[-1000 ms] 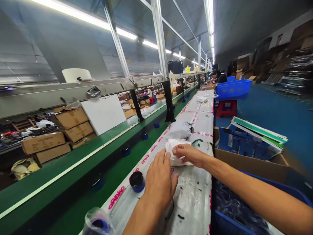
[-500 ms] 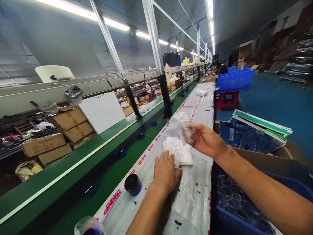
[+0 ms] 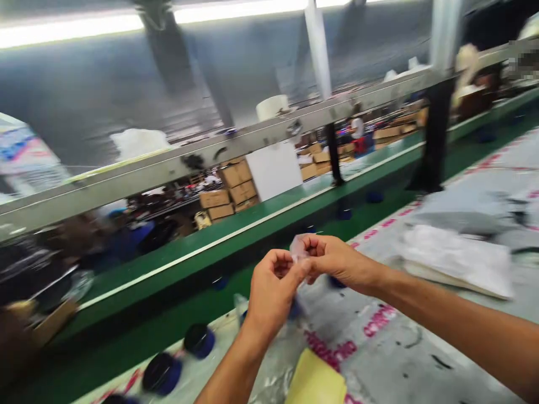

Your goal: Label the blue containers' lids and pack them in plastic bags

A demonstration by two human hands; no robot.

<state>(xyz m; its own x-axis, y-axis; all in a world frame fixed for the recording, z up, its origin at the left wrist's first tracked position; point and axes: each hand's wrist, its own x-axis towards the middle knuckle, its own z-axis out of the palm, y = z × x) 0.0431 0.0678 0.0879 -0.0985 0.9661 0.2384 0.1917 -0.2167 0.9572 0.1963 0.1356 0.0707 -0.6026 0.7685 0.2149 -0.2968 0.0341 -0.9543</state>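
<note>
A small piece of clear plastic film (image 3: 298,247), probably a bag, is pinched between my two hands above the table edge. My left hand (image 3: 272,289) has its thumb and fingertips closed on the near side of it. My right hand (image 3: 339,262) grips it from the right, fingers curled. Blur hides how the film is folded. Below the hands, a blue item is partly covered. Blue jars with black lids, one jar (image 3: 199,340) and another jar (image 3: 162,373), stand left of my left forearm. A stack of white plastic bags (image 3: 457,258) lies beyond my right forearm.
A green conveyor belt (image 3: 138,331) runs along the table's far side, with several blue-black jars on it. A yellow sheet (image 3: 318,379) and crumpled clear plastic lie near me. Beyond stand a metal rail (image 3: 248,134), a black-wrapped post (image 3: 435,134) and cardboard boxes (image 3: 238,179).
The view has swung left. My right hand has carried the clear film away from the white stack, and my left hand has left the stack and now pinches the film too.
</note>
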